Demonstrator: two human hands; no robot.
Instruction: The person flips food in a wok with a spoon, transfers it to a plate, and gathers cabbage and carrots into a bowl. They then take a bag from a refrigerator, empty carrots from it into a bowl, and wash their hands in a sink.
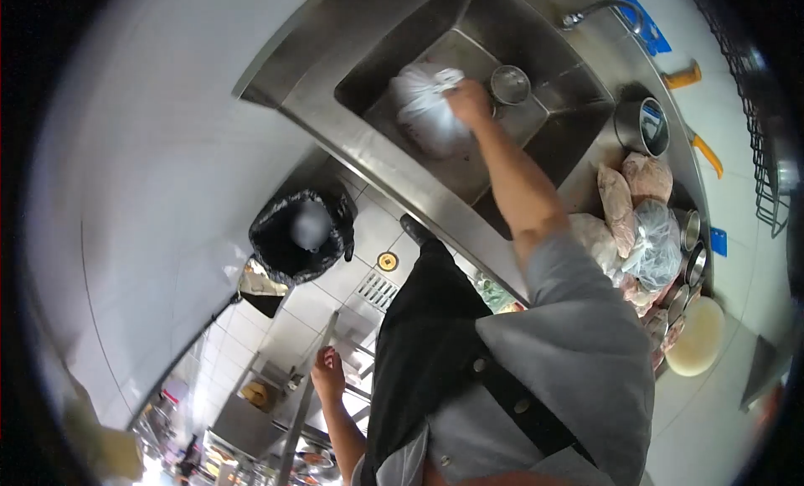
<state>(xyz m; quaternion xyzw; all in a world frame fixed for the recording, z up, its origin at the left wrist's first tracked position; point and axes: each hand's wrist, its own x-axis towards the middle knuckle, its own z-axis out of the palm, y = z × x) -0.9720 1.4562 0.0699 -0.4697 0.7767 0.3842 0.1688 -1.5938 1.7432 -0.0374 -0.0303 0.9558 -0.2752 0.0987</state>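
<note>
My right hand (469,102) is closed on the gathered, knotted top of a white plastic bag (425,117). The bag looks full and rests in the basin of a steel sink (578,147); its contents are hidden. Just beside that hand, a round metal and clear container or strainer (510,85) sits on the basin floor. My left hand (327,373) hangs low at my other side, near a steel table frame (300,406). Its fingers are loosely bent and apart, with nothing visible in them.
A bin lined with a black bag (261,233) stands on the tiled floor. Bagged meat (616,205), a steel pot (643,126) and several metal bowls crowd the counter at right. A faucet (574,20) overhangs the sink. Orange-handled knives (708,157) are by the wall.
</note>
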